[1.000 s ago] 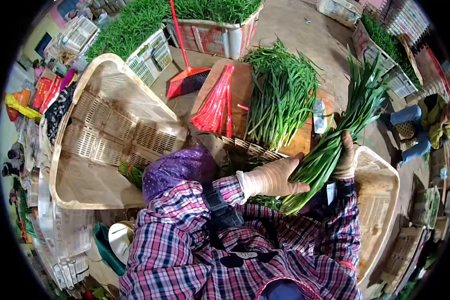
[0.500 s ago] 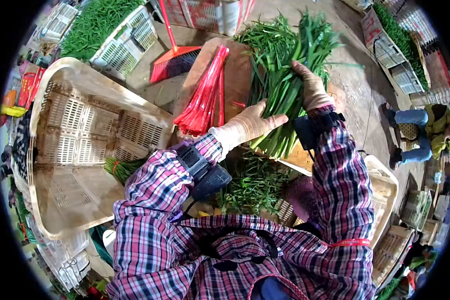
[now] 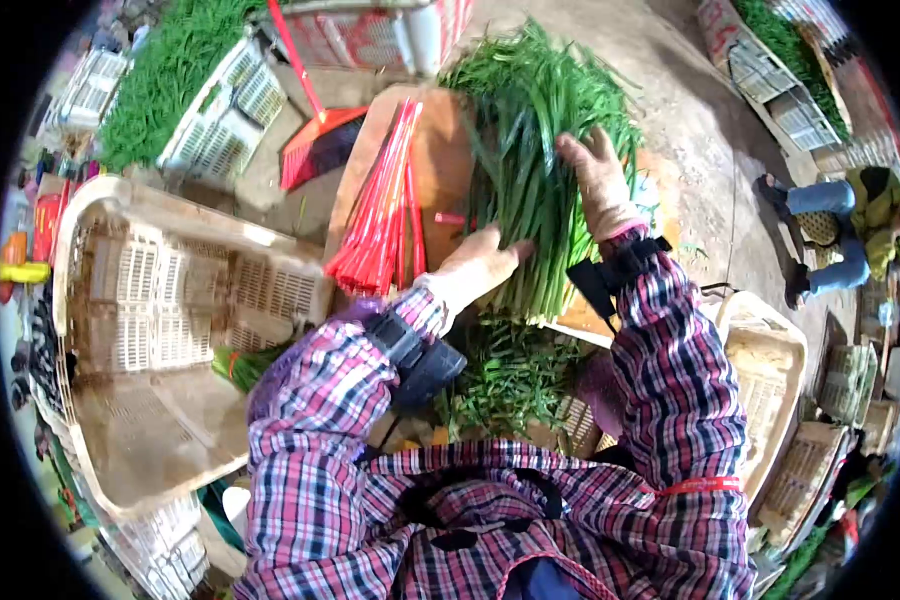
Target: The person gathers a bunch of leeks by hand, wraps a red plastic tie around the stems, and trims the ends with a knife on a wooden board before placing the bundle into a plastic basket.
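Note:
A thick pile of garlic chives (image 3: 535,190) lies on a wooden board (image 3: 355,180), cut ends toward me. My left hand (image 3: 475,265), light-coloured and perhaps gloved, is at the near left edge of the chives with thumb and fingers apart. Over the right side of the pile is my right hand (image 3: 598,180), its fingers spread; whether it presses on the leaves is hard to tell. Left of the chives a fan of shiny red tie strips (image 3: 380,215) rests on the board. A short red piece (image 3: 450,218) lies between them.
A big beige plastic crate (image 3: 160,310) stands tilted at left, with a tied green bundle (image 3: 245,368) inside. Behind the board are a red broom (image 3: 320,135) and a crate of greens (image 3: 225,110). Loose leaves (image 3: 510,375) lie below me. A person (image 3: 840,225) sits at right.
The chives, lifted between both hands before, now lie lower and flatter on the pile. My right hand's fingers have spread away from the stalks. The view has shifted slightly.

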